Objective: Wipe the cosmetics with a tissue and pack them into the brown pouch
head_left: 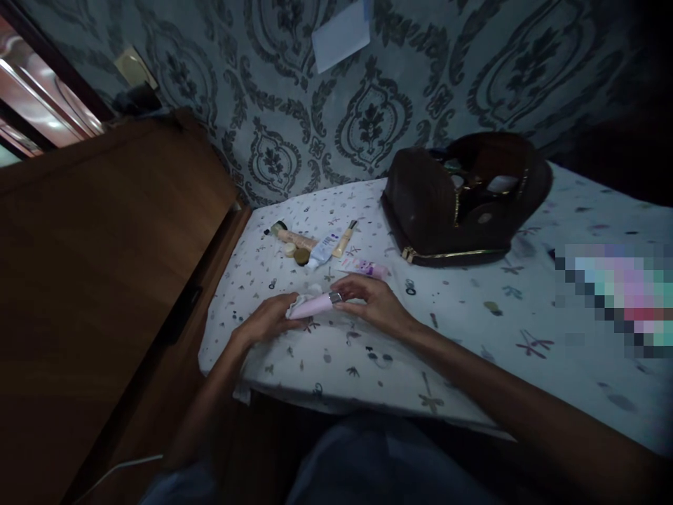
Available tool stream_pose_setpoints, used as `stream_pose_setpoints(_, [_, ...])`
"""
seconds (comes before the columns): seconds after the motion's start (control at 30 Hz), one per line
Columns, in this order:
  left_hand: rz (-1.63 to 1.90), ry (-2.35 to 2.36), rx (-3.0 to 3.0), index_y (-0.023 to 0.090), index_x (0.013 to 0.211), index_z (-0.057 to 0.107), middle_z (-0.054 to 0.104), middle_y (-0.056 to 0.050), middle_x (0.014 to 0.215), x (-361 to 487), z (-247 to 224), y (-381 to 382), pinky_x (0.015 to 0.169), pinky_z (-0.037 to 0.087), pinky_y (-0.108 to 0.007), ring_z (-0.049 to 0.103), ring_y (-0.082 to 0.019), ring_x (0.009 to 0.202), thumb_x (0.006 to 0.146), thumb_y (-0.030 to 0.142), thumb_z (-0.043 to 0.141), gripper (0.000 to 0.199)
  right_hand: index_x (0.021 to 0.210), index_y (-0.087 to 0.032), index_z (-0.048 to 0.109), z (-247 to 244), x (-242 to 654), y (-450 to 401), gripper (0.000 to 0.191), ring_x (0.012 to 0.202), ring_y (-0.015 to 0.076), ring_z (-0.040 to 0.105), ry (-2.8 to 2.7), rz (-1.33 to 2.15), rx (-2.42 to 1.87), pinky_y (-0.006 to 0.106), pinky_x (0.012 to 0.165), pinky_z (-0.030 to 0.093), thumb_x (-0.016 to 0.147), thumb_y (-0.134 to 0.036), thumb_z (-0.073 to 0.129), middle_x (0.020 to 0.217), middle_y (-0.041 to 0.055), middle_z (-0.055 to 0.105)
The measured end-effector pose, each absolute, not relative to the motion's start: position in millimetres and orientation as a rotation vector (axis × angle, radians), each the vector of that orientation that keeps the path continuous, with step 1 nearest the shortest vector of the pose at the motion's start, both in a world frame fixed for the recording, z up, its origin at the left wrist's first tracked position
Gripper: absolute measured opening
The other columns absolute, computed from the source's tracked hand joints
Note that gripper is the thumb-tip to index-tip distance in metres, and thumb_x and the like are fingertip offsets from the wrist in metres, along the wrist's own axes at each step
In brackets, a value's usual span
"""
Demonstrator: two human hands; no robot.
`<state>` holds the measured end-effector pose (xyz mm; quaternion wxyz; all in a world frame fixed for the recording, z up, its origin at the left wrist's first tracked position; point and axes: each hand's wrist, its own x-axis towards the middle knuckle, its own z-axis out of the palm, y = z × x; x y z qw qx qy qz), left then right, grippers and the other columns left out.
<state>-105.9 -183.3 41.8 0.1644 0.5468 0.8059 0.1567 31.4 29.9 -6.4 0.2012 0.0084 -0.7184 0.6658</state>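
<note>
A pale pink tube [313, 306] with a silver cap [335, 299] lies between my two hands, just above the patterned sheet. My left hand [270, 315] is closed round its lower end, together with a crumpled white tissue or cloth [311, 290]. At the cap end, my right hand [374, 300] pinches the tube between thumb and fingers. Just beyond my hands lies a white and purple tube [362, 266]. Behind it are a light blue and white tube [324, 247], a small tube with a dark end [345, 239] and a peach-coloured tube [295, 238].
A dark brown bag [436, 203] stands unzipped at the back right, with items inside. Two small round lids or jars [301, 257] lie by the tubes. A wooden panel [105, 266] borders the left side. Patterned wallpaper [373, 119] rises behind. A blurred-out object [625, 294] lies far right.
</note>
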Motion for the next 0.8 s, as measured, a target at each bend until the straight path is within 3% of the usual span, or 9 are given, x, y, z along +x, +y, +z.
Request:
stream_pose_setpoints(0.1, [0.346,2.389,1.66,0.02,0.096,0.054,0.061,-0.002,0.088,-100,36,-187,0.07,0.044,-0.027,0.059,-0.019,0.081,0.092,0.04,0.053,0.021,0.096,-0.018,0.066,-6,32,31,0.034,0.079,0.018,0.066,-2.064,1.89,-0.031,0.031,0.071,0.055,0.068,-0.034,0.077,0.091,0.0045,0.068])
stream_pose_setpoints(0.3, [-0.078,2.752,1.753,0.018,0.099,0.054,0.063,-0.009,0.091,-91,26,-181,0.077,0.047,-0.035,0.061,-0.025,0.088,0.094,0.041,0.05,0.024,0.09,-0.016,0.06,-11,28,35,0.04,0.051,0.0144,0.059,-2.115,2.139,-0.175,0.025,0.046,0.044,0.072,-0.05,0.072,0.059,0.0003,0.065])
stream_pose_setpoints(0.43, [-0.119,2.809,1.795,0.016,0.11,0.052,0.064,-0.012,0.099,-81,21,-174,0.085,0.047,-0.04,0.061,-0.028,0.097,0.093,0.04,0.053,0.03,0.089,-0.016,0.061,-14,25,36,0.043,0.055,0.0142,0.061,-1.985,2.209,-0.187,0.026,0.053,0.049,0.066,-0.049,0.077,0.063,0.0006,0.067])
stream_pose_setpoints(0.6, [0.114,2.741,1.851,0.017,0.127,0.042,0.061,-0.015,0.116,-60,22,-149,0.092,0.046,-0.042,0.059,-0.028,0.108,0.093,0.04,0.053,0.043,0.09,-0.016,0.064,-15,26,33,0.041,0.071,0.0152,0.066,-1.944,2.241,-0.048,0.029,0.068,0.052,0.062,-0.039,0.082,0.08,0.0017,0.069])
stream_pose_setpoints(0.8, [0.197,2.509,1.778,0.019,0.111,0.051,0.063,-0.009,0.102,-78,25,-144,0.08,0.047,-0.036,0.061,-0.026,0.095,0.085,0.044,0.063,0.038,0.09,-0.016,0.065,-13,29,34,0.038,0.078,0.0165,0.066,-1.959,2.204,0.019,0.032,0.076,0.053,0.064,-0.038,0.081,0.086,0.0037,0.07])
